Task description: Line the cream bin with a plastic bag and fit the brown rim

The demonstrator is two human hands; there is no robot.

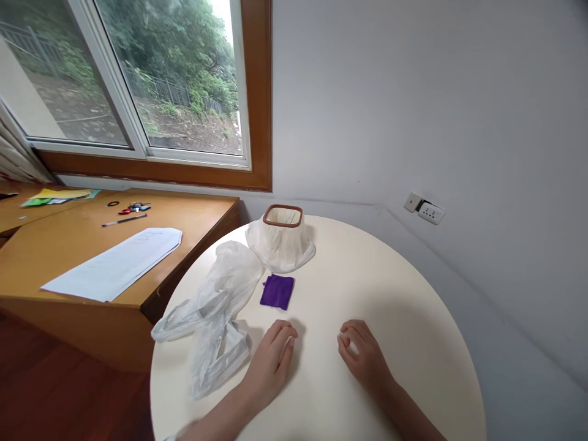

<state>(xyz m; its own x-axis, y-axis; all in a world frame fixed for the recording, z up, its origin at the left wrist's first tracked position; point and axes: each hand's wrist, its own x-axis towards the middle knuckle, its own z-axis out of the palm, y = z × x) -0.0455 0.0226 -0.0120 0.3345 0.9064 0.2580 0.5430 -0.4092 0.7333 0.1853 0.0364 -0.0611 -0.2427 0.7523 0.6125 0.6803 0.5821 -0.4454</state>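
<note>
My left hand [271,361] rests on the round cream table in a loose fist, the thumb against the curled fingers, with nothing seen in it. Across from it, my right hand [366,357] is also closed, thumb and forefinger meeting in a small loop; no object shows there. A folded purple cloth [277,291] lies just beyond my left hand. To the left, a crumpled white plastic bag [218,306] spreads its handles toward the table edge. Farther back stands a small bin with a brown rim [266,219], lined with a white plastic bag [282,248] folded over its outside.
A wooden desk [197,211] adjoins the table [340,263] on the left, holding paper sheets [119,260], a pen [124,220], keys [133,209] and coloured papers [62,194]. Behind are a window [179,79] and a wall with a socket [432,212].
</note>
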